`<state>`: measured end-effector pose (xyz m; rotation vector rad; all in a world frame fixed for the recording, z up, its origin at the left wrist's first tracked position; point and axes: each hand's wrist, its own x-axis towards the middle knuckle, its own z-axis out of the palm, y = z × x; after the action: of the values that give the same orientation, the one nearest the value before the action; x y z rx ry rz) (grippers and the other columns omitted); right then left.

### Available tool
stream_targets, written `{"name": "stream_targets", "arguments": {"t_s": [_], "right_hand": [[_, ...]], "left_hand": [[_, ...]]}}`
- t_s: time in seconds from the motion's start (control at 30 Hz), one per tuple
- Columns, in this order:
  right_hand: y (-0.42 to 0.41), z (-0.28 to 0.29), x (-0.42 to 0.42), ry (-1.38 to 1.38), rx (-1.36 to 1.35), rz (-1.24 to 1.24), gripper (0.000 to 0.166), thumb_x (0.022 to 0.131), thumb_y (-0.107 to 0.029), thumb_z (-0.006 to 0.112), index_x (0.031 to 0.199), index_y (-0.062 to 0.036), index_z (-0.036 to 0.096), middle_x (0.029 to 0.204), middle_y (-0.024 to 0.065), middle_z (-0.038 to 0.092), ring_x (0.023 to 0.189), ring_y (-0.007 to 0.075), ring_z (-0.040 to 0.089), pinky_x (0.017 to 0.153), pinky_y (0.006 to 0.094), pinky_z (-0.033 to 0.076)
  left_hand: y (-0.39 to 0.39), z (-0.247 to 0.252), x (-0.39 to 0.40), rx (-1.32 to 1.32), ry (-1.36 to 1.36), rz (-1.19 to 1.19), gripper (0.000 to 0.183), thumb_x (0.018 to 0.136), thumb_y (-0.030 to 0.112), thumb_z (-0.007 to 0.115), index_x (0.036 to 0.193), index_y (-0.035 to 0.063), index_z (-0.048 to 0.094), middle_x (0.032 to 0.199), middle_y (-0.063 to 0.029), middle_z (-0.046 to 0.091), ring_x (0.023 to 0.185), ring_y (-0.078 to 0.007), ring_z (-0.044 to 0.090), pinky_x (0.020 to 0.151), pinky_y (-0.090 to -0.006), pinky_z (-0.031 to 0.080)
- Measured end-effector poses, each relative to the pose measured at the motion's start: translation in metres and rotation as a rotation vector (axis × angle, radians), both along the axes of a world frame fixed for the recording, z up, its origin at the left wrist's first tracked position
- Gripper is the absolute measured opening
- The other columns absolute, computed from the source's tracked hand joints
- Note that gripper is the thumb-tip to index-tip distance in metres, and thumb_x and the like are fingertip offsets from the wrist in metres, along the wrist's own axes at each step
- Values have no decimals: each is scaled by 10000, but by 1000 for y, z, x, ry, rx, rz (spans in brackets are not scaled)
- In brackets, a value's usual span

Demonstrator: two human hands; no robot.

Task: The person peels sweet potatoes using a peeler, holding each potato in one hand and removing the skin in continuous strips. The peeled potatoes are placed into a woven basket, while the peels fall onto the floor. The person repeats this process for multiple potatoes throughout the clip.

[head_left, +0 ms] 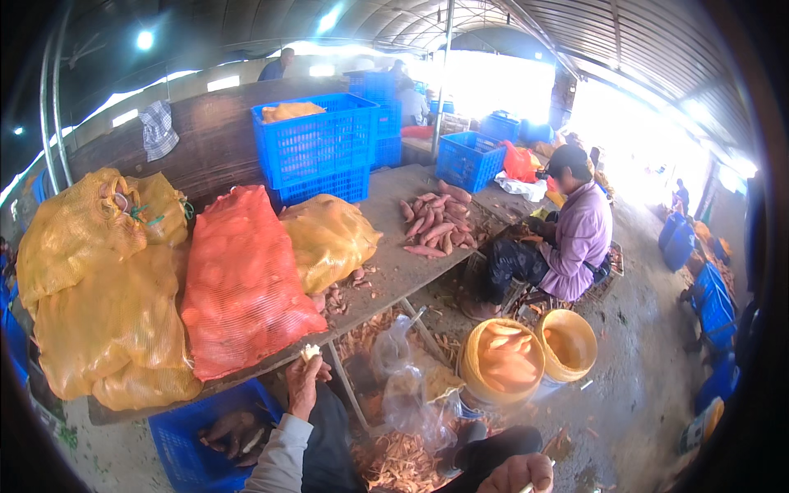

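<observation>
My left hand is raised near the table edge, its fingers closed on a small pale piece, perhaps food. At the bottom, my right hand is curled around a thin white stick-like object, partly cut off by the frame. Below my left forearm a blue plastic crate holds several sweet potatoes. Between my legs and the table, orange peelings lie on the ground beside clear plastic bags. A red mesh sack stands on the wooden table beyond my left hand.
Yellow mesh sacks and a sweet potato pile lie on the table, with stacked blue crates behind. One yellow-rimmed bucket holds peeled sweet potatoes; another adjoins it. A seated co-worker works at the right.
</observation>
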<state>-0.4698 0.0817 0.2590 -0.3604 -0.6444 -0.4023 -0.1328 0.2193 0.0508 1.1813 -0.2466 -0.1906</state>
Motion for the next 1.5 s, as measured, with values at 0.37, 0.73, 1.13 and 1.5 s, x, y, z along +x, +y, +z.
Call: {"name": "stream_targets", "arguments": {"t_s": [0.37,0.73,1.13,1.5], "right_hand": [[6,-2,-6,282,118,-184,74,897,-85,640,869,-22,667,545,101,601,371,169,538,353,290,442],[-56,-75,3,393,391,-239,191,1007,-172,491,1111,-18,534,1020,172,675,923,233,691,684,311,598],[-145,-123,56,730,281,-496,564,1022,-509,395,1033,1,637,870,181,693,664,283,677,630,373,573],[-248,-195,150,843,207,-414,527,1039,-471,372,1063,-3,614,922,142,695,788,282,717,688,343,604]], "left_hand": [[4,1,2,25,16,18,229,940,233,634,1019,20,656,742,-76,664,546,-123,596,530,-246,471],[-2,-5,6,13,14,8,245,935,260,651,1026,33,649,747,-67,665,535,-127,590,523,-249,470],[-37,33,-10,66,-52,-120,299,938,247,641,1089,-11,640,774,-89,675,596,-134,615,597,-254,506],[-172,60,-29,139,-132,-723,216,930,221,685,938,6,669,870,-83,706,761,-139,667,707,-293,551]]}}
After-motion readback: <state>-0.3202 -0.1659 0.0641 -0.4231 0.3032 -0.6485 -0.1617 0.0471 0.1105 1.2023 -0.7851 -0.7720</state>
